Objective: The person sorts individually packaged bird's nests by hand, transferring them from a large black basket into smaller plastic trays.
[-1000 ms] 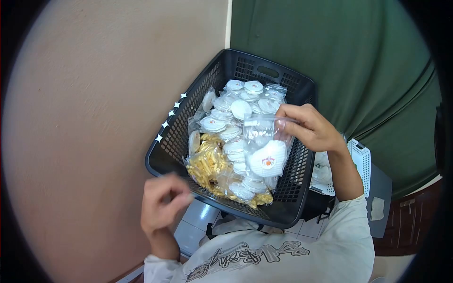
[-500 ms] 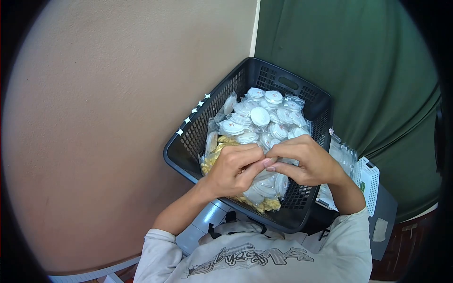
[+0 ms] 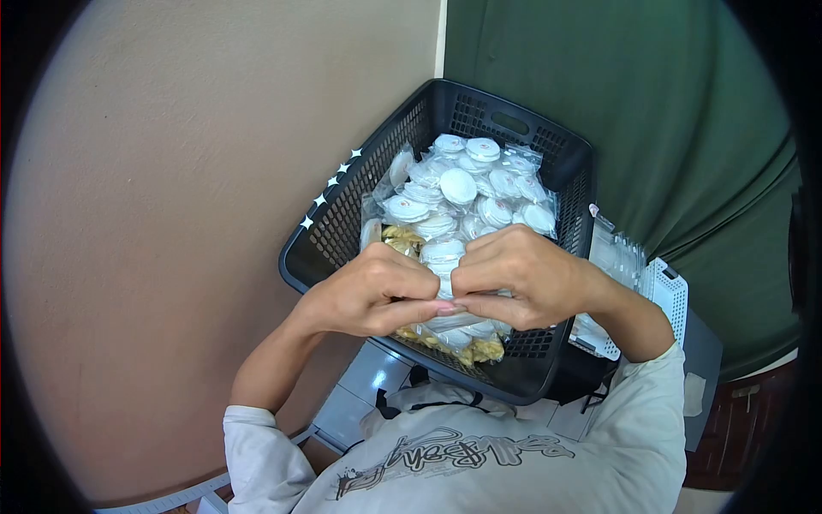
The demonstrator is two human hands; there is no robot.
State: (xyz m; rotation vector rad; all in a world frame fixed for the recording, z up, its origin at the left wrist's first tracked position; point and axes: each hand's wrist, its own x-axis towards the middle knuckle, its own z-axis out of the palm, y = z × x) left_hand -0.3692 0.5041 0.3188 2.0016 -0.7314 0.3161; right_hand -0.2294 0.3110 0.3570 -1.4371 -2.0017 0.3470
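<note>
Over the near part of a black basket [image 3: 298, 267], my left hand [image 3: 377, 291] and my right hand [image 3: 518, 276] meet thumb to thumb with fingers curled. Both pinch something thin and clear that I cannot make out well. Below them in the basket lie clear packets of round white pads [image 3: 458, 186], heaped in a pile. Packets with yellow contents [image 3: 484, 349] show beneath my hands, and more yellow [image 3: 401, 236] appears beside my left hand.
A beige wall [image 3: 171, 214] stands on the left and a green curtain [image 3: 616, 103] hangs behind. Right of the basket are clear plastic packets [image 3: 612, 257] and a white perforated basket [image 3: 670, 295]. White tiled floor [image 3: 372, 377] shows below.
My hands have shifted a little left, and their knuckles are farther apart while the thumbs still meet. The basket appears slightly higher and farther left in view.
</note>
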